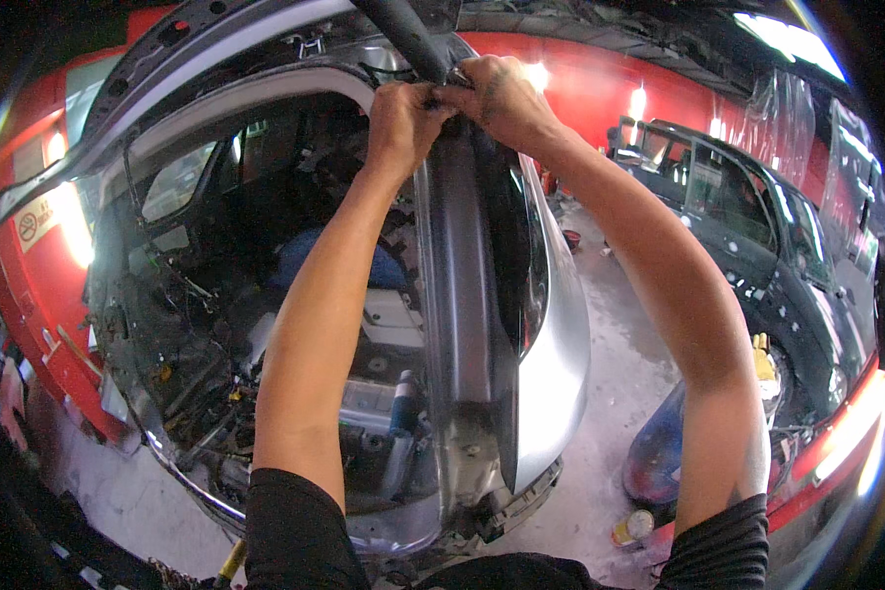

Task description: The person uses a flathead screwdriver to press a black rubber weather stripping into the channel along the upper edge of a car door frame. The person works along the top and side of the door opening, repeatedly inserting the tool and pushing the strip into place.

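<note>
Both my arms reach up to the top corner of a car body's open rear end. My left hand (pixel 403 120) is closed, its fingertips pinched together just under the lower end of a thick black tube (pixel 408 37). My right hand (pixel 504 101) meets it from the other side, fingers curled beside that tube end. What lies between the fingers is too small and covered to make out. Below the hands runs the dark grey rear pillar (pixel 459 265), with a silver outer panel (pixel 551 393) beside it.
Through the opening shows a stripped interior with a blue rounded thing (pixel 339 258), loose wiring and a dark bottle (pixel 403 401). The raised tailgate (pixel 182 54) arches overhead. A dark car (pixel 728 206) stands at right, near a blue tank (pixel 656 447) and a can (pixel 632 528) on the floor.
</note>
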Demonstrator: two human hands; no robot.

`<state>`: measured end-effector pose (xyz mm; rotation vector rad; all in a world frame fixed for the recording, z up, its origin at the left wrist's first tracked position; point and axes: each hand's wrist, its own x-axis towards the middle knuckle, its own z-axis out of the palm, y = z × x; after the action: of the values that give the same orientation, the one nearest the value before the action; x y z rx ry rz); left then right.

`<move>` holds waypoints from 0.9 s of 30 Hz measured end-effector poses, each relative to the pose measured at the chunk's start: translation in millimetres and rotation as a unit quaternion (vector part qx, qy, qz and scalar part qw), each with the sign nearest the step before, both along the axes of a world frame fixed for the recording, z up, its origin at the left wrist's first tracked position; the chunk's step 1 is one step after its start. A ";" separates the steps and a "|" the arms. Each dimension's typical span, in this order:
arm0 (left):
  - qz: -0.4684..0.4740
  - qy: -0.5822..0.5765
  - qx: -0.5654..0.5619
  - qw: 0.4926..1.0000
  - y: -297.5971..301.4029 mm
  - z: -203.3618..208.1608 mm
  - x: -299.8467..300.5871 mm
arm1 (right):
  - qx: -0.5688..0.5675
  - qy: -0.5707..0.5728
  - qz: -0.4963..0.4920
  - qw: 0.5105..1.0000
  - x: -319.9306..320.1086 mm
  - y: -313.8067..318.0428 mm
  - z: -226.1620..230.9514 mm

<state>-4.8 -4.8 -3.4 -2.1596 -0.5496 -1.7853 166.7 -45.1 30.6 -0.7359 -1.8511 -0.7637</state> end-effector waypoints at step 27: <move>0.127 0.055 -0.051 0.989 -37.6 10.5 -11.1 | 0.054 -0.246 -0.045 0.967 28.0 -12.2 36.7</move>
<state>-15.9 -42.4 7.1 -2.1275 -0.8632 -1.5248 194.7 -57.2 67.4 -0.5970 -2.2036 -1.1794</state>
